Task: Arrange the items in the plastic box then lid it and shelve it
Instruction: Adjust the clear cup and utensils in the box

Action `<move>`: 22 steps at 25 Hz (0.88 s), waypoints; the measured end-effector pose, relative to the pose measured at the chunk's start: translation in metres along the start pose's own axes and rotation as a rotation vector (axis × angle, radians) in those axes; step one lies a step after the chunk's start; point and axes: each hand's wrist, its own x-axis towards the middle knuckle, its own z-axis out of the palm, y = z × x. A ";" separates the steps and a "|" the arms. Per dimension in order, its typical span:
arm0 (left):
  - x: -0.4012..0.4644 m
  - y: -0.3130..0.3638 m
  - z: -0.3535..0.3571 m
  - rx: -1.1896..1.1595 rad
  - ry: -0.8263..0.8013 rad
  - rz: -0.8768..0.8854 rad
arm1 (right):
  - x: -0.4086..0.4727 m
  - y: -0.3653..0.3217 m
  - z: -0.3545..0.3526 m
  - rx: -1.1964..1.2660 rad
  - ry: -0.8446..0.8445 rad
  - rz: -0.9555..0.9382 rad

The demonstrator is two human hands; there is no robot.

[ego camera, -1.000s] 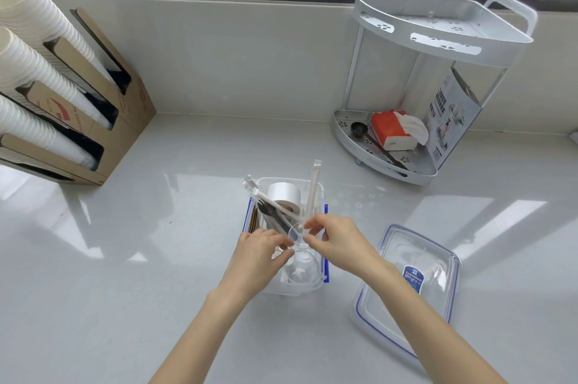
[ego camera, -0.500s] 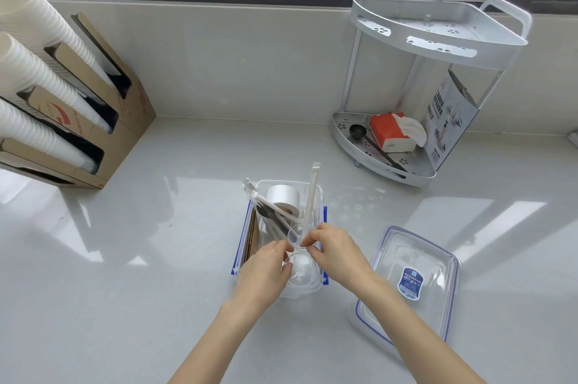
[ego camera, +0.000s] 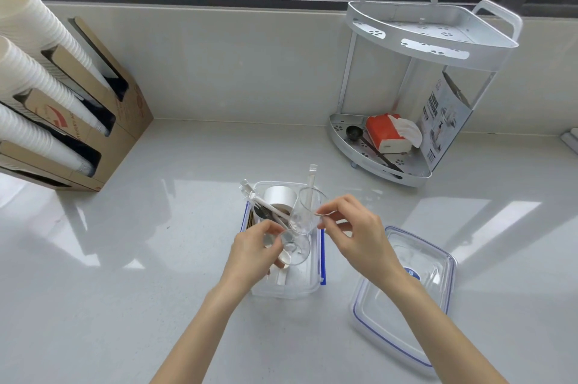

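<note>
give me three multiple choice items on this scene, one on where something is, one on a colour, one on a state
1. Where does the lid lie?
A. on the counter, right of the plastic box
B. on the rack's top shelf
C. snapped onto the box

2. What colour is the tissue pack on the rack's lower shelf?
A. green
B. orange-red
C. black

3. What is the right hand doing?
A. resting flat on the counter
B. pinching the rim of a tilted clear cup above the box
C. holding the lid

Answers: 1 A, the lid lies flat beside the open box. 2 B, orange-red with white tissue sticking out. 3 B, fingertips meet on the cup's rim.
</note>
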 end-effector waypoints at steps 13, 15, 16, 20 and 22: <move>0.003 -0.002 -0.007 -0.221 0.030 -0.107 | -0.011 0.006 0.016 -0.202 -0.277 -0.166; 0.004 -0.004 -0.006 -0.226 0.027 -0.115 | -0.011 0.009 0.021 -0.237 -0.317 -0.165; 0.005 -0.006 -0.005 -0.236 0.024 -0.119 | -0.012 0.010 0.022 -0.258 -0.346 -0.163; 0.004 -0.005 -0.006 -0.349 -0.016 -0.133 | -0.010 0.013 0.029 -0.384 -0.376 -0.168; 0.003 -0.003 -0.006 -0.380 -0.018 -0.115 | -0.009 0.013 0.031 -0.384 -0.344 -0.153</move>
